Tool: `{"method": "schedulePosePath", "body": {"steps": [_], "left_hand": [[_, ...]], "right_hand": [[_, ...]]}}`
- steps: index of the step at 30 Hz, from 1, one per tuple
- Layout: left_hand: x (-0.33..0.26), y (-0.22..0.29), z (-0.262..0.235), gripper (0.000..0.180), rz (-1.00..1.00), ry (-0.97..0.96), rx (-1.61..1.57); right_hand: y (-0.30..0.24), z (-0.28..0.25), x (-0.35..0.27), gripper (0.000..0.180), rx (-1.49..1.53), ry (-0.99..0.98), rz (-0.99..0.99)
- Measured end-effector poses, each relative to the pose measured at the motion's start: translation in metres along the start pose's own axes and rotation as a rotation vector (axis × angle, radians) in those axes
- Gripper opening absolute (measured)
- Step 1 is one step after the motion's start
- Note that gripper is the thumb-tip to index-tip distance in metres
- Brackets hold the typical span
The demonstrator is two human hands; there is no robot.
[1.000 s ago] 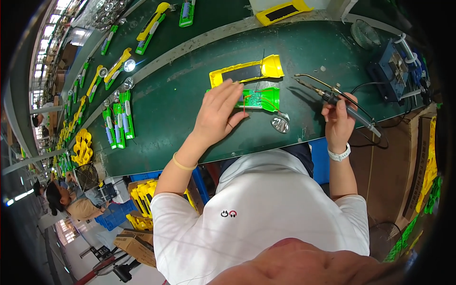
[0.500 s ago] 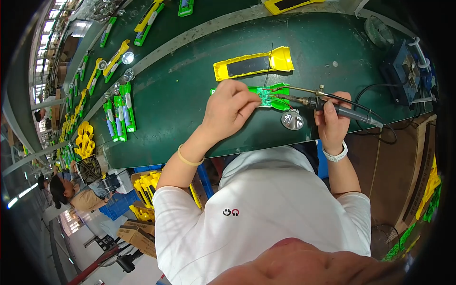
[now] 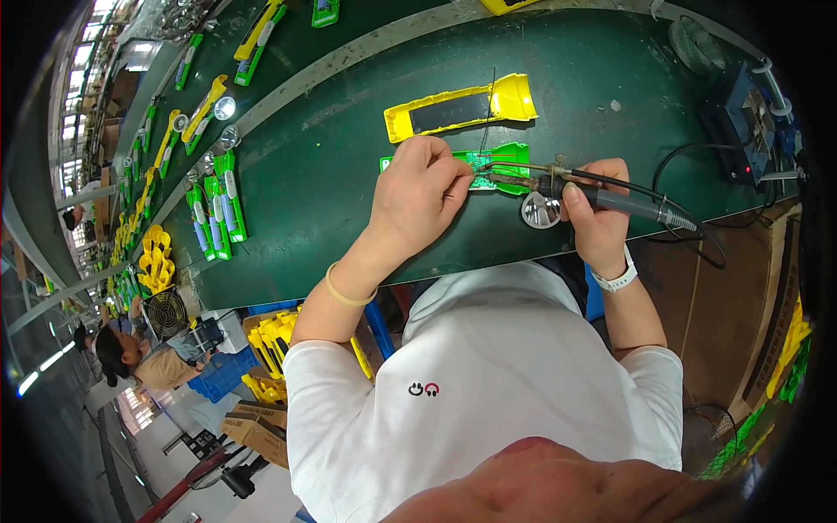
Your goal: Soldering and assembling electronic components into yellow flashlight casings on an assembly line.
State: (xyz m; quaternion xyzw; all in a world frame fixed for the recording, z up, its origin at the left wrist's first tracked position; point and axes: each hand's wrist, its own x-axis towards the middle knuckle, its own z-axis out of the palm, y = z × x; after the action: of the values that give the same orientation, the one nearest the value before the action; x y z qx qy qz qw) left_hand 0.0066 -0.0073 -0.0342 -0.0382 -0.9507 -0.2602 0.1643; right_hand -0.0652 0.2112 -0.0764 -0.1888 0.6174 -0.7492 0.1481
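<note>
A: Where is the green case (image 3: 514,153)?
B: On the dark green table (image 3: 331,196), in front of the person, hollow side up, with a circuit board (image 3: 480,160) in it. Take the case as the middle of the dial.
A: And the left hand (image 3: 410,199)?
B: At eight o'clock, covering part of the case. Its thumb and forefinger are together at the board's near edge; I can't tell whether they pinch anything.
A: The right hand (image 3: 600,222)?
B: At four o'clock, clamped around the handle of a soldering iron (image 3: 612,201). The iron points toward nine o'clock, its tip over the board; whether it touches, I can't tell.
A: What lies around them?
B: A yellow shell (image 3: 449,113) just beyond, at twelve, with a dark panel inside. A round lamp reflector (image 3: 539,212) sits at four, between the case and the right hand. Well apart, at three, stands a blue metal box (image 3: 726,131); at nine, some more green cases (image 3: 214,209) lie side by side.
</note>
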Motion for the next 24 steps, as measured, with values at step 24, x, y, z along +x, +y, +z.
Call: {"method": "schedulePosePath", "body": {"steps": [24], "left_hand": [[-0.015, 0.007, -0.035, 0.026, -0.034, 0.106, 0.395]], "right_hand": [[-0.006, -0.016, -0.006, 0.027, 0.162, 0.153, -0.024]]}}
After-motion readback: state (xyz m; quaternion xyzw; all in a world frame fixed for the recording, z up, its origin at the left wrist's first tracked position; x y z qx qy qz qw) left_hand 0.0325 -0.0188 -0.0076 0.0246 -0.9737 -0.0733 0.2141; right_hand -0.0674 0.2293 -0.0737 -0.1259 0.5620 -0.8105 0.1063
